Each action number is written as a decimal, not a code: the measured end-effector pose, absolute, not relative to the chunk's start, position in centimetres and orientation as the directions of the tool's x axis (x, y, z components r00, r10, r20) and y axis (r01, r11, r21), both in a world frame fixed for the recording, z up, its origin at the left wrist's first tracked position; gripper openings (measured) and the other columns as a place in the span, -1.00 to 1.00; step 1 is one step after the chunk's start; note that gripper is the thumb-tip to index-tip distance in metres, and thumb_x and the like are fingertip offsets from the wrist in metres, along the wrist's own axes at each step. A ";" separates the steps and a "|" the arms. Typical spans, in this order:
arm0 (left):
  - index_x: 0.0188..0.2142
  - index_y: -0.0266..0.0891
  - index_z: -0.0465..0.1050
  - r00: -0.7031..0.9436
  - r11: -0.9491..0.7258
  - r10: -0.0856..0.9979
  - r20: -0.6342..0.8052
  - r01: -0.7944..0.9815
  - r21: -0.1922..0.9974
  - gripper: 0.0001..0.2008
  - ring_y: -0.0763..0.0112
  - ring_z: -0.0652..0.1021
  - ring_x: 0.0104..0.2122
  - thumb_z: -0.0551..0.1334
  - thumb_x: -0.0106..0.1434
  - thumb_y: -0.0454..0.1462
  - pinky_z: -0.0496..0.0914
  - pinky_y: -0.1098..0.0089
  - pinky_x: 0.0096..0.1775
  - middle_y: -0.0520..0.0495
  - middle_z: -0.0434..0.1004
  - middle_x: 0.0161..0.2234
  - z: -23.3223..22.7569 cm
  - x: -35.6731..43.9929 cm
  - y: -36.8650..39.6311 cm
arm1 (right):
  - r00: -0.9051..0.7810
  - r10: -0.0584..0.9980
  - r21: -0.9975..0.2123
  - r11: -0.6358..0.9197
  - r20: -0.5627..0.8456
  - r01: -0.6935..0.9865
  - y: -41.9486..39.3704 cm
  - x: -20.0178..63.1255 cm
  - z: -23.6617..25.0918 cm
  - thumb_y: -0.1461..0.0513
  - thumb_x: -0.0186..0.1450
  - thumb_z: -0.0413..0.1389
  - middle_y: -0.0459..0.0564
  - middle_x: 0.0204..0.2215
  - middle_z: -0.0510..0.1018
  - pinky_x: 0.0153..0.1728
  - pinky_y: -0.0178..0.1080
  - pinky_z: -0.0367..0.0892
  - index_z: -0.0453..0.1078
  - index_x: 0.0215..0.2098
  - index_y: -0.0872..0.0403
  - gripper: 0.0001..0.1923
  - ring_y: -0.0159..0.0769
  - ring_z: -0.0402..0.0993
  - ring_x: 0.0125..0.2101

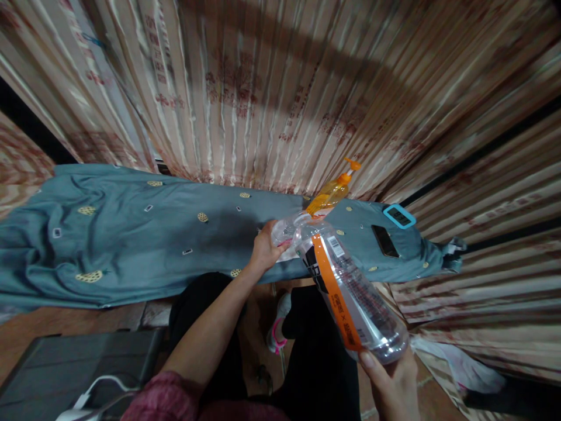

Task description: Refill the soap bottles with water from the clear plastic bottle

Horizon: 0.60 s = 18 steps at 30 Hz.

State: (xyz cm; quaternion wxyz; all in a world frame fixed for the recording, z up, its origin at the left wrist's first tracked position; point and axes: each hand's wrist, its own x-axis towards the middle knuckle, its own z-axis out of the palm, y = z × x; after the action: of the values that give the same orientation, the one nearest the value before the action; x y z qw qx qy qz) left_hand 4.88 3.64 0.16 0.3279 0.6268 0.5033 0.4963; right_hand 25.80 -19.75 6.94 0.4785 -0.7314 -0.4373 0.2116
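Observation:
My right hand grips the base of a large clear plastic bottle with an orange and black label, tilted with its neck pointing away from me. My left hand is at the bottle's neck, fingers around a small clear container or cap piece; what it is cannot be told. Just beyond stands an orange pump bottle on a surface covered with a blue-grey patterned cloth.
A dark phone and a small device with a blue frame lie on the cloth at the right. Striped curtains hang behind. A dark box sits at lower left. My legs and a sock show below.

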 end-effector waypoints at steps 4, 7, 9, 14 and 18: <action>-0.02 -0.22 0.42 0.001 -0.288 0.953 0.302 0.300 0.909 -0.47 0.11 0.63 -0.06 0.44 -0.02 -0.34 0.51 0.11 0.04 -0.13 0.62 -0.09 -0.1 4.9 3.7 | 0.519 0.848 -0.874 -0.168 0.108 0.456 -19.8 25.9 6.9 -0.12 0.03 0.34 0.22 -0.03 0.61 -0.01 -0.03 0.40 0.29 0.16 0.13 -0.14 0.08 0.58 -0.06; -0.02 -0.23 0.42 0.000 -0.283 0.955 0.297 0.302 0.910 -0.47 0.11 0.63 -0.07 0.44 -0.02 -0.33 0.51 0.11 0.03 -0.13 0.62 -0.09 -0.2 4.9 3.7 | 0.525 0.843 -0.872 -0.166 0.118 0.462 -19.8 25.8 7.0 -0.12 0.03 0.33 0.23 0.00 0.60 -0.02 -0.03 0.40 0.28 0.18 0.15 -0.12 0.08 0.58 -0.05; -0.02 -0.23 0.43 -0.002 -0.285 0.954 0.299 0.299 0.911 -0.47 0.09 0.63 -0.06 0.44 -0.02 -0.33 0.51 0.11 0.03 -0.15 0.62 -0.08 -0.2 4.9 3.7 | 0.521 0.846 -0.874 -0.160 0.119 0.459 -19.8 25.7 7.1 -0.12 0.03 0.34 0.23 0.00 0.60 -0.01 -0.04 0.40 0.29 0.17 0.15 -0.13 0.08 0.58 -0.04; -0.02 -0.23 0.43 0.002 -0.287 0.954 0.300 0.297 0.911 -0.48 0.08 0.63 -0.06 0.45 -0.01 -0.32 0.52 0.11 0.02 -0.16 0.62 -0.08 0.0 4.9 3.7 | 0.509 0.849 -0.877 -0.130 0.143 0.463 -19.6 25.5 7.2 -0.11 0.04 0.35 0.20 -0.06 0.64 -0.06 -0.08 0.42 0.31 0.14 0.15 -0.16 0.04 0.61 -0.10; -0.02 -0.24 0.43 0.003 -0.273 0.958 0.286 0.307 0.912 -0.48 0.07 0.63 -0.06 0.44 0.00 -0.33 0.51 0.10 0.03 -0.16 0.62 -0.08 0.2 4.9 3.6 | 0.484 0.863 -0.869 -0.124 0.143 0.479 -19.6 25.8 7.1 -0.11 0.04 0.35 0.20 -0.08 0.65 -0.09 -0.09 0.43 0.29 0.15 0.16 -0.14 0.03 0.62 -0.13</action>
State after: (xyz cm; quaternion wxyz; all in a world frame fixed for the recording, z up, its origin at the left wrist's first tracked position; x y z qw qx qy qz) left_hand 4.90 3.63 0.18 0.3298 0.6268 0.5046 0.4936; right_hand 25.81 -19.58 7.07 0.4707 -0.7214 -0.4651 0.2041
